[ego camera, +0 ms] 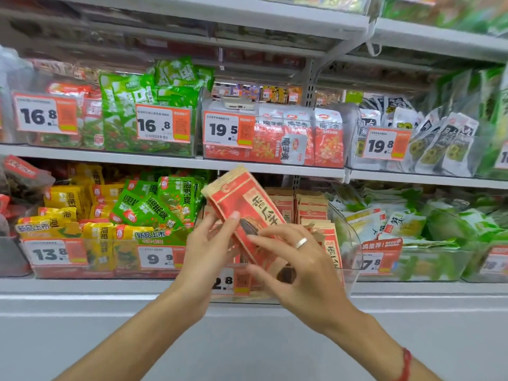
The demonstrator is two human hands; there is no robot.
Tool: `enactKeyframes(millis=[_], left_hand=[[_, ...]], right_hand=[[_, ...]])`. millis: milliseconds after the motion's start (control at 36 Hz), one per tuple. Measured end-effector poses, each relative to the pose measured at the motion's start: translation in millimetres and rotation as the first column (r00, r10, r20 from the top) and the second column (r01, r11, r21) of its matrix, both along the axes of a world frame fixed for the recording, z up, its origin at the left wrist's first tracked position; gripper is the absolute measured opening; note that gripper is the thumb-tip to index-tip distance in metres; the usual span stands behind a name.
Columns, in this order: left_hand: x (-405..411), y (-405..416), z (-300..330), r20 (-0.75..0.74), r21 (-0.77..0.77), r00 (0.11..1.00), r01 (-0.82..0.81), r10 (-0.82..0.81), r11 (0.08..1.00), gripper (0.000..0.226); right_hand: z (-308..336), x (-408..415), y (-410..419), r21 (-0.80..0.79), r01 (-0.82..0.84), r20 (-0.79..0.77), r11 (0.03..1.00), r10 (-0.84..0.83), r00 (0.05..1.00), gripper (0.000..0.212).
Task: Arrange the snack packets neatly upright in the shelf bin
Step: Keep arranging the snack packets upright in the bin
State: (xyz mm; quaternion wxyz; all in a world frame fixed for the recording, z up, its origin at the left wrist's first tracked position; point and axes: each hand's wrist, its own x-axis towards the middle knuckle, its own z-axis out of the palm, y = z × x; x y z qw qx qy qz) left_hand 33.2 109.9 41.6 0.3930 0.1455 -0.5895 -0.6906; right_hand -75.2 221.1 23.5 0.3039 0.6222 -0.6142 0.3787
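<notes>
1. The right hand (299,266) reaches in from the lower right, a ring (301,242) on one finger and a red cord (404,365) at the wrist; its fingers are loosely spread and its fingertips touch the lower face of a stack of red-and-tan snack packets (244,204).
2. The left hand (209,251) comes up from the lower left and grips that stack along its left edge, thumb on the front face.
3. The stack is tilted, its top leaning left, held above the front of the clear shelf bin (341,273) on the lower shelf.
4. More packets of the same kind (310,207) stand upright toward the back of the bin.
5. In the neighbouring bin on the left lie green and yellow packets (154,207); in the one on the right, pale green packets (395,221).
6. On the upper shelf (165,158), bins carry orange price tags (228,129).
</notes>
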Motion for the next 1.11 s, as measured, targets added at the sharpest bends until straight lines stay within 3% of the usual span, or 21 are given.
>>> enactKeyframes(millis=[56,139,194,250,361,444,500,556,639,778,833,917,1111], left_hand=[[-8,-9,9,-0.008,-0.253,0.997,-0.079,0.080,0.964,0.016],[-18,-13,22,0.008,-0.563,0.999,-0.035,0.047,0.826,0.023],[-25,-13,28,0.007,-0.612,1.000,0.002,0.003,0.790,0.027],[-34,-12,33,-0.009,-0.644,1.000,0.009,-0.020,0.765,0.027],[-52,-20,35,-0.080,-0.730,0.995,-0.103,0.065,0.676,0.024],[-59,-34,23,-0.189,-0.812,0.941,-0.311,0.282,0.493,0.037],[-61,-42,8,-0.205,-0.824,0.899,-0.371,0.386,0.427,0.041],[-66,-55,-9,-0.165,-0.872,0.869,-0.349,0.466,0.342,0.036],[-84,-80,-34,-0.120,-0.973,0.802,-0.211,0.585,0.090,0.034],[-107,-98,-56,0.011,-0.999,0.776,-0.017,0.631,0.038,0.057],[-110,-99,-60,0.013,-1.000,0.762,0.005,0.648,0.013,0.056],[-111,-100,-61,0.046,-0.999,0.757,0.017,0.651,0.051,0.052],[-108,-98,-58,0.109,-0.990,0.791,0.034,0.602,0.136,0.051]], right_hand=[[18,-8,6,-0.096,0.010,0.073,0.995,-0.003,0.997,0.039],[51,-23,12,-0.153,0.130,0.091,0.980,-0.117,0.989,0.055],[67,-35,14,-0.072,0.141,0.101,0.987,-0.133,0.986,0.067],[79,-47,14,0.005,0.113,0.121,0.994,-0.113,0.986,0.066],[94,-60,15,-0.032,-0.109,0.347,0.994,0.113,0.931,0.026],[93,-63,14,-0.163,-0.183,0.413,0.969,0.236,0.880,0.019],[90,-66,16,-0.286,-0.175,0.417,0.942,0.287,0.862,0.017],[90,-72,20,-0.415,-0.144,0.373,0.898,0.313,0.874,0.019],[93,-88,24,-0.455,-0.087,0.299,0.886,0.244,0.922,0.026],[82,-124,5,-0.142,-0.050,0.306,0.989,0.092,0.948,0.013],[76,-136,-4,-0.009,-0.066,0.299,0.998,0.065,0.952,0.010],[70,-151,-17,0.155,-0.112,0.308,0.982,0.060,0.950,0.012],[70,-167,-41,0.167,-0.247,0.551,0.955,0.117,0.826,0.026]])
